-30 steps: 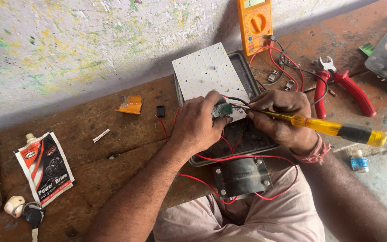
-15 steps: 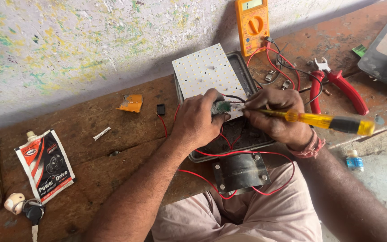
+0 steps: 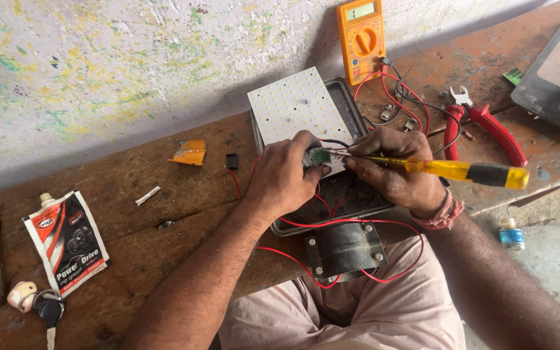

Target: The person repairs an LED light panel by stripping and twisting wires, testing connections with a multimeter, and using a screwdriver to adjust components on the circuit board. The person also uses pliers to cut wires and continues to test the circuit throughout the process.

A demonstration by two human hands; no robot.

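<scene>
1. The small green circuit board sat pinched in your left hand, raised just above the open metal tray and in front of the white light panel propped in that tray.
2. Your left fingers were curled shut around the board's left end; the right end stayed exposed and faced your other hand.
3. Your right hand was closed on the yellow-handled screwdriver, thumb and fingers wrapped near the front of the handle. Its shaft lay nearly level, running left from the grip, with the tip at the board's exposed edge.
4. The board therefore lay directly left of your right grip, along the tool's long axis. The left hand was the nearer one, since it held the board; the right reached it only through the shaft.
5. Thin black and red wires ran from the board down into the tray and looped out over the bench to a dark metal block at your lap.
6. Farther right lay red-handled pliers; an orange meter leaned against the wall behind the tray.
7. To the left on the wooden bench were a small orange piece, a printed pouch and a key.
</scene>
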